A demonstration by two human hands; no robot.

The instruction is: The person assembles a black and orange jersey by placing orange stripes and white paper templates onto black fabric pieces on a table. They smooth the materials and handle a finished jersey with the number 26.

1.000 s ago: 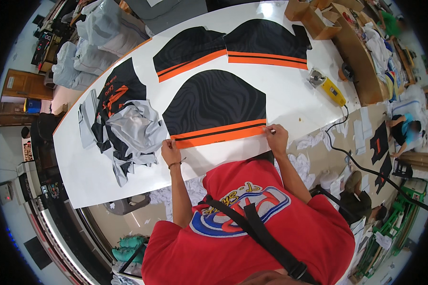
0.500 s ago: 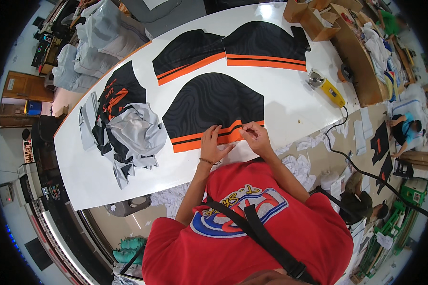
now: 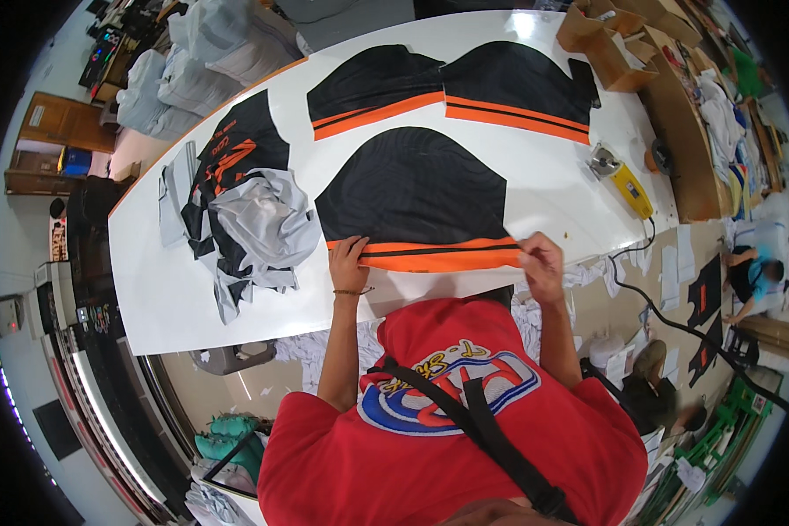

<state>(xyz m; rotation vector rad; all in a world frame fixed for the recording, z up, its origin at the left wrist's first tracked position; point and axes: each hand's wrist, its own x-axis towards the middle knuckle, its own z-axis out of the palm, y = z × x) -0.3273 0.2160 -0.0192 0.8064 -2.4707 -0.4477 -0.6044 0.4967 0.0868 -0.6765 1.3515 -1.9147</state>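
A black sleeve-shaped fabric piece [image 3: 412,188] with an orange band and a dark stripe along its near edge lies on the white table [image 3: 263,337] before me. My left hand [image 3: 349,263] rests on the left end of that band, fingers stretched over the cloth. At the opposite end, my right hand [image 3: 543,265] pinches the band's corner between thumb and fingers. Between the hands the band runs fairly straight. Farther back lie two similar pieces, one at left [image 3: 373,88] and one at right [image 3: 517,88], their edges meeting.
To the left, grey cloth [image 3: 267,219] is heaped over a black printed piece [image 3: 250,131]. A yellow corded electric cutter [image 3: 622,181] sits at right, near a tape roll [image 3: 659,158] and cardboard boxes [image 3: 618,61]. Its cable [image 3: 675,324] hangs off the table. Scraps litter the floor; another person [image 3: 757,276] is far right.
My hands have moved apart, the left to the band's left end and the right to its right corner. The bunched middle of the band now lies flatter. The view has shifted slightly.
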